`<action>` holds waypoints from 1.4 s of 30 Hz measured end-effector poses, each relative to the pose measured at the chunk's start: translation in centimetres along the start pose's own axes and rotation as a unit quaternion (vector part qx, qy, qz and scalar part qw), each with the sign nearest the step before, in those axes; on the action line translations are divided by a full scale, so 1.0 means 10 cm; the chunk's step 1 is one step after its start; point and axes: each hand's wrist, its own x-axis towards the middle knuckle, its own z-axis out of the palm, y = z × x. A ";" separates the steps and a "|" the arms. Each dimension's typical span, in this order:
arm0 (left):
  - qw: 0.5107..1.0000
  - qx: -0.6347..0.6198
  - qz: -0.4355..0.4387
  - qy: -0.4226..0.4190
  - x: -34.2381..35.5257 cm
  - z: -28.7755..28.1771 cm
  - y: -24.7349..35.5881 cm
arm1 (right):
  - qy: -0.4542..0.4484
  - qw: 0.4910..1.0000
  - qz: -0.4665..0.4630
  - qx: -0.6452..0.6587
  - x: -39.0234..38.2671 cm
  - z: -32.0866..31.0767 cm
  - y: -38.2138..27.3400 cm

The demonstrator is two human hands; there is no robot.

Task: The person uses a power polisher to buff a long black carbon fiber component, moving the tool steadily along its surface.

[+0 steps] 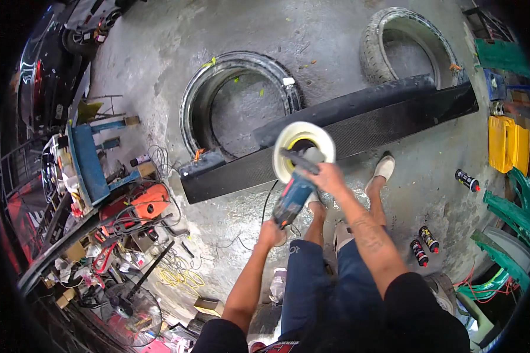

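Both my hands hold a blue and black power polisher [295,199]. My left hand [271,233] is closed round its rear end, nearest to me. My right hand [328,178] is closed near its head, by the black side handle [300,160]. The round white pad [284,157] lies over the long black panel, and I cannot tell whether it touches. That panel [229,181] has a fine woven-looking surface and runs slantwise from lower left to upper right. A raised dark strip [347,112] follows its far side.
Two tyres, one left [194,112] and one right [374,56], lie at the panel's far side. Cables and tools clutter the left, near a fan [132,315]. Spray cans [467,180] and a yellow container [508,144] stand or lie at right. A dark cord [266,203] hangs beside the polisher.
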 end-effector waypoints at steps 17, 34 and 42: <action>0.959 -0.257 -0.111 -0.041 -0.89 0.17 -1.03 | -0.155 0.972 -0.142 0.103 0.11 1.32 -0.57; 0.948 -0.317 -0.012 -0.014 -0.53 0.72 1.34 | 0.028 0.996 0.010 0.082 -0.05 -0.88 0.45; 0.933 -0.325 -0.156 -0.014 -0.78 0.41 1.37 | -0.121 0.987 -0.008 0.107 0.34 -0.09 0.35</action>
